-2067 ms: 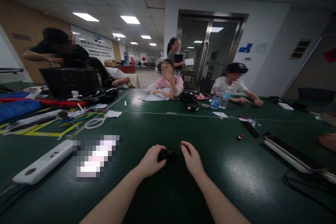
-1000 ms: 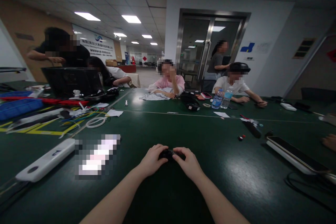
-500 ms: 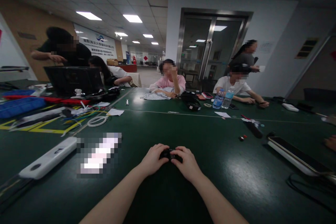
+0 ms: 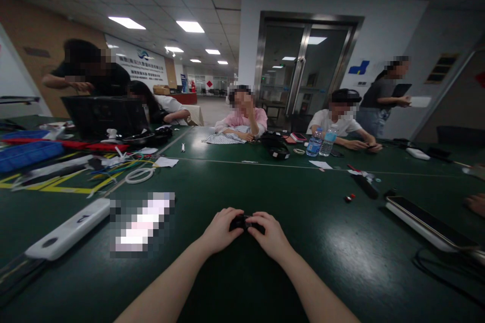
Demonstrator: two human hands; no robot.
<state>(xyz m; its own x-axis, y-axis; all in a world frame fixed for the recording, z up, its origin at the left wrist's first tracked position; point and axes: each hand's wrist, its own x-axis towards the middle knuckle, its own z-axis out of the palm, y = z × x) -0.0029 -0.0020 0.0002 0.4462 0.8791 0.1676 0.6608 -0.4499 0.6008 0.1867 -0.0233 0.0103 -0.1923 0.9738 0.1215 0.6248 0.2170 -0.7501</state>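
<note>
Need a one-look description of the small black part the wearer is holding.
On the long dark green table, follow the two bare forearms at the near centre to where they meet. The small black part is pinched between the left hand and right hand. Unlike the white power strip to its left or the black-and-red piece to its right, it is held in fingers, not lying loose.

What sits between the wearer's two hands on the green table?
In the head view, a small black object, held by the left hand and the right hand. Too dark to identify further.
</note>
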